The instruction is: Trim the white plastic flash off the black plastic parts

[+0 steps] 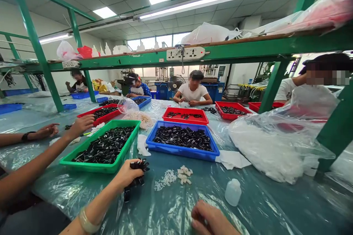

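Note:
My left hand, with a pale bangle on its wrist, is wrapped round a bunch of small black parts, just above the covered table and in front of the green tray. At the bottom, right of centre, my right hand rests low with its fingers curled; what they hold, if anything, is hidden. Between and beyond the hands lie a pile of thin white bits and several cream-coloured blocks. A small translucent bottle stands beyond my right hand.
A blue tray of black parts stands beyond the piles, a red tray behind it. Another person's hands reach in from the left. Right are a large plastic bag and green post. A shelf crosses above.

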`<state>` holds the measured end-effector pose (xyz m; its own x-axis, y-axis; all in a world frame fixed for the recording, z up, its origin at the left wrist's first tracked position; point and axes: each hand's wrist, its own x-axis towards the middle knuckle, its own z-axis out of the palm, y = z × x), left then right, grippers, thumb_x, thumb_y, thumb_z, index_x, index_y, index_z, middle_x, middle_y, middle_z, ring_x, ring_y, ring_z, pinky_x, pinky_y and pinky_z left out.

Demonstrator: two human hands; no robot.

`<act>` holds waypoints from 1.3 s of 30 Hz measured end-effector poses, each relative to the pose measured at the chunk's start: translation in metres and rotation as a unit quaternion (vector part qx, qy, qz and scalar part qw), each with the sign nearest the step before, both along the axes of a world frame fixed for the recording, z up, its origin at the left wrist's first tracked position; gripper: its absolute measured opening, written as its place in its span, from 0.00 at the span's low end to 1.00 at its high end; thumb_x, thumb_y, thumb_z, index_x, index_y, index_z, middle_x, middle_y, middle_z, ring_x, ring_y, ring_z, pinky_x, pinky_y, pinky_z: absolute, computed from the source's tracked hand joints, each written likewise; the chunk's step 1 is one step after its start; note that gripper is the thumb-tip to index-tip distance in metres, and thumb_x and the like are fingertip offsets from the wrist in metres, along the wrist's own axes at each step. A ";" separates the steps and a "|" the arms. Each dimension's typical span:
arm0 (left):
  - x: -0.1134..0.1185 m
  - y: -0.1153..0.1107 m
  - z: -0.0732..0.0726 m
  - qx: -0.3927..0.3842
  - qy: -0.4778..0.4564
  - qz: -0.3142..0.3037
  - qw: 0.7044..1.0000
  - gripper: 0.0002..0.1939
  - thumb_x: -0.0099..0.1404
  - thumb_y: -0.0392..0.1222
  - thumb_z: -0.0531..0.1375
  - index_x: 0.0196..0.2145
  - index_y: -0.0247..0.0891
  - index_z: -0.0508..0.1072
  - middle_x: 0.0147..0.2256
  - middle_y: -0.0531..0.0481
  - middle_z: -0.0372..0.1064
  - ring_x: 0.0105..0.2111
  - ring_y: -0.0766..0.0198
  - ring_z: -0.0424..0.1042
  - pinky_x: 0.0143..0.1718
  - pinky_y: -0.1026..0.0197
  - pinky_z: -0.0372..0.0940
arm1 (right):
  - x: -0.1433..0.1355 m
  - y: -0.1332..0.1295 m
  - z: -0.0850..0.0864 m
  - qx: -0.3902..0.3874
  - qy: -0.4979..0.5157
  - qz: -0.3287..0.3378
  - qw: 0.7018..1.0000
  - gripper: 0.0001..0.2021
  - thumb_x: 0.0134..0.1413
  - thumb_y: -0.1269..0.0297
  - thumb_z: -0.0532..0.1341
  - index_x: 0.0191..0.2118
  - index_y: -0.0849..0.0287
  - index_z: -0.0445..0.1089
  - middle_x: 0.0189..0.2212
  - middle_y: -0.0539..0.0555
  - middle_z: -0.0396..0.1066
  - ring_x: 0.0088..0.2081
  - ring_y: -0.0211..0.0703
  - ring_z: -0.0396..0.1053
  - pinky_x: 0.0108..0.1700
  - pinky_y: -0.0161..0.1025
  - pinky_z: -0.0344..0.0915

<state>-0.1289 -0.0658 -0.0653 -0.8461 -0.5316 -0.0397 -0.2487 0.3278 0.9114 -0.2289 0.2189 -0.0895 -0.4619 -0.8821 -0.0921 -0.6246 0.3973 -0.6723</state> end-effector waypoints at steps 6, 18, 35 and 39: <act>0.004 -0.007 -0.012 0.024 0.017 -0.001 1.000 0.09 0.43 0.41 0.56 0.23 0.33 0.63 0.20 0.56 0.52 0.23 0.70 0.52 0.23 0.67 0.49 | -0.024 -0.069 0.006 -0.004 0.166 -0.096 0.981 0.16 0.58 0.71 0.49 0.50 0.64 0.64 0.53 0.62 0.59 0.55 0.52 0.54 0.54 0.48 0.53; 0.000 -0.004 -0.022 0.060 -0.009 0.012 0.998 0.09 0.44 0.41 0.55 0.25 0.34 0.65 0.19 0.56 0.55 0.20 0.70 0.56 0.21 0.68 0.51 | -0.042 -0.079 -0.021 0.050 0.295 -0.140 0.944 0.10 0.60 0.73 0.49 0.37 0.65 0.66 0.42 0.55 0.64 0.45 0.41 0.61 0.47 0.42 0.60; 0.004 0.000 -0.018 0.077 -0.001 0.008 0.997 0.10 0.43 0.41 0.56 0.26 0.34 0.67 0.20 0.55 0.58 0.21 0.69 0.58 0.22 0.68 0.54 | -0.049 -0.058 -0.005 0.159 0.291 -0.159 0.930 0.08 0.59 0.69 0.53 0.39 0.64 0.67 0.41 0.55 0.65 0.48 0.46 0.60 0.49 0.49 0.57; 0.005 0.001 -0.017 0.069 -0.002 0.011 0.998 0.10 0.43 0.42 0.56 0.25 0.34 0.66 0.19 0.55 0.57 0.21 0.69 0.58 0.22 0.68 0.53 | -0.060 -0.062 -0.013 0.147 0.251 -0.158 0.944 0.08 0.59 0.67 0.54 0.37 0.64 0.67 0.39 0.54 0.65 0.47 0.45 0.60 0.49 0.48 0.57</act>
<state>-0.1244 -0.0644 -0.0823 -0.8335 -0.5400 -0.1168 -0.2576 0.1929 0.9468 -0.2889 0.1572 -0.1020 -0.7474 -0.6643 -0.0104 -0.6551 0.7394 -0.1552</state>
